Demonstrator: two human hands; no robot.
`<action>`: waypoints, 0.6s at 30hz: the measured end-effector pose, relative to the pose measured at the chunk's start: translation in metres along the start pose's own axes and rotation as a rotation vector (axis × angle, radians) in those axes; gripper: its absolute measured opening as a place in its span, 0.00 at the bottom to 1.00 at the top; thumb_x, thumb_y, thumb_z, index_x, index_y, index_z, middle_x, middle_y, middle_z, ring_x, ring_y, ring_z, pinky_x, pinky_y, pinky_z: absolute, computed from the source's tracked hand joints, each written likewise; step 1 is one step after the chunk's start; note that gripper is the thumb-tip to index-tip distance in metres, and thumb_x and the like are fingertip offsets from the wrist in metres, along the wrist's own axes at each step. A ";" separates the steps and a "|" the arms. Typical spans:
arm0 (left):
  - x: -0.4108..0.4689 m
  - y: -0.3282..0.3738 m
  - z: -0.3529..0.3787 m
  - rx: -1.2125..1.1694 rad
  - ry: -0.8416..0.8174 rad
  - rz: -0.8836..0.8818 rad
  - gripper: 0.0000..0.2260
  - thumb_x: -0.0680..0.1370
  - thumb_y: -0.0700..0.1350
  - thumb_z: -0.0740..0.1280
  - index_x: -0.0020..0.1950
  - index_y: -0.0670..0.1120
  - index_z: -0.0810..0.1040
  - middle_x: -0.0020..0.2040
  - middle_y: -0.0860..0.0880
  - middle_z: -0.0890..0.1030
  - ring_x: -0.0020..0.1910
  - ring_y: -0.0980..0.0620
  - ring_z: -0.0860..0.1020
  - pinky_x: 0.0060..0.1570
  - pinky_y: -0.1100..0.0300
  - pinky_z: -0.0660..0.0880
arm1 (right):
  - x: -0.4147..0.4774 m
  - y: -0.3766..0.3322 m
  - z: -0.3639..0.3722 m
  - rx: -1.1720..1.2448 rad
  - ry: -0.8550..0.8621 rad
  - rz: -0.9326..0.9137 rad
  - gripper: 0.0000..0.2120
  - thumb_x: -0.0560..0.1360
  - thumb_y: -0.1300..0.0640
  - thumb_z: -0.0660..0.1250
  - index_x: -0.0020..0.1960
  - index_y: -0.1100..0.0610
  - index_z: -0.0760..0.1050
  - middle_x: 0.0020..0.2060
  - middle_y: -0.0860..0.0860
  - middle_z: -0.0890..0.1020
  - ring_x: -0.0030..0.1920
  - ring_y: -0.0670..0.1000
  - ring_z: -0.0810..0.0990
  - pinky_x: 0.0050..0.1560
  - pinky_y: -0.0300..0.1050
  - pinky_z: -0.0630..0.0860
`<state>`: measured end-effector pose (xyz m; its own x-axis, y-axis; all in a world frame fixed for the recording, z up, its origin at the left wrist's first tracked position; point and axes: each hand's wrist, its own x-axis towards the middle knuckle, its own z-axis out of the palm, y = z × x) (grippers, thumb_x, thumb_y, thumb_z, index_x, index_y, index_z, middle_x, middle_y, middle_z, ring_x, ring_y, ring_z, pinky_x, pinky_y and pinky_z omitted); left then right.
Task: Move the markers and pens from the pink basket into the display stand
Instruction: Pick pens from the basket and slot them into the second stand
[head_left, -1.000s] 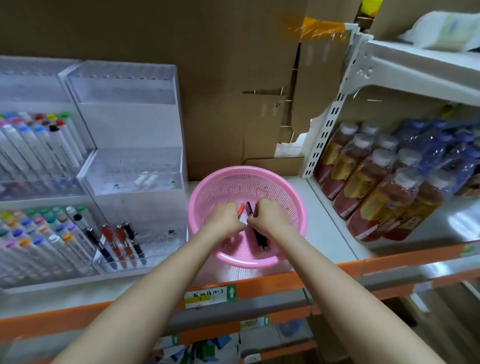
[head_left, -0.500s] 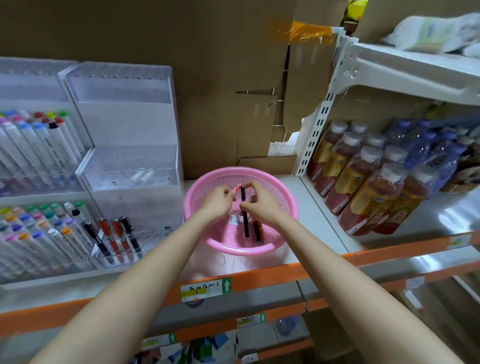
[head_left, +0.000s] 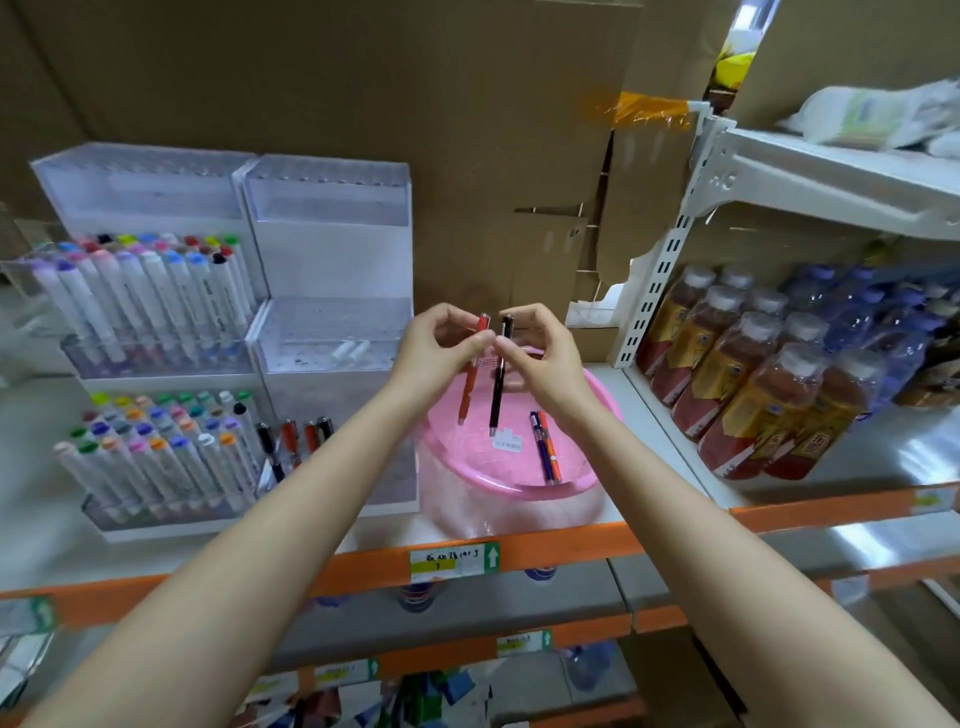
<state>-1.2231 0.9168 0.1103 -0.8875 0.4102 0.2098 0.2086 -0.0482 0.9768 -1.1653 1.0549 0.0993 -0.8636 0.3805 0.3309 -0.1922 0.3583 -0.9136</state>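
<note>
My left hand pinches a red pen near its top, and the pen hangs tip down above the pink basket. Beside it, my right hand pinches a black pen, also upright over the basket. Two pens, one blue and one orange, lie inside the basket at its right. The clear display stand is to the left; its lowest tier holds a few black and red pens.
A second stand at far left is packed with several coloured markers. Shrink-wrapped drink bottles fill the shelf on the right. A white upright bracket and cardboard wall stand behind. The orange shelf edge runs in front.
Both hands have risen out of the basket, each lifting a pen clear of the rim. The camera view has tilted so the shelf sits lower in frame.
</note>
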 end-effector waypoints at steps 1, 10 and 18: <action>-0.004 0.007 -0.006 0.010 -0.001 0.041 0.06 0.73 0.39 0.73 0.45 0.45 0.77 0.41 0.48 0.82 0.40 0.55 0.80 0.45 0.58 0.79 | -0.002 -0.008 0.005 0.019 0.010 -0.016 0.09 0.75 0.59 0.71 0.54 0.54 0.75 0.45 0.50 0.81 0.48 0.49 0.82 0.40 0.53 0.83; -0.042 0.037 -0.077 0.148 0.058 0.180 0.07 0.72 0.42 0.74 0.49 0.49 0.81 0.43 0.44 0.83 0.43 0.46 0.83 0.46 0.46 0.81 | -0.029 -0.063 0.066 0.141 -0.018 -0.086 0.07 0.77 0.63 0.68 0.54 0.58 0.73 0.42 0.61 0.82 0.41 0.56 0.83 0.37 0.56 0.83; -0.062 0.026 -0.122 0.248 0.100 0.202 0.05 0.73 0.44 0.74 0.43 0.50 0.78 0.41 0.47 0.83 0.43 0.50 0.82 0.46 0.47 0.81 | -0.055 -0.067 0.106 0.026 -0.020 -0.104 0.08 0.77 0.60 0.69 0.55 0.57 0.74 0.38 0.57 0.81 0.39 0.52 0.83 0.40 0.57 0.82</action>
<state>-1.2129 0.7791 0.1284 -0.8512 0.3232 0.4135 0.4675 0.1086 0.8773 -1.1544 0.9190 0.1175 -0.8473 0.3250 0.4200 -0.2935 0.3726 -0.8804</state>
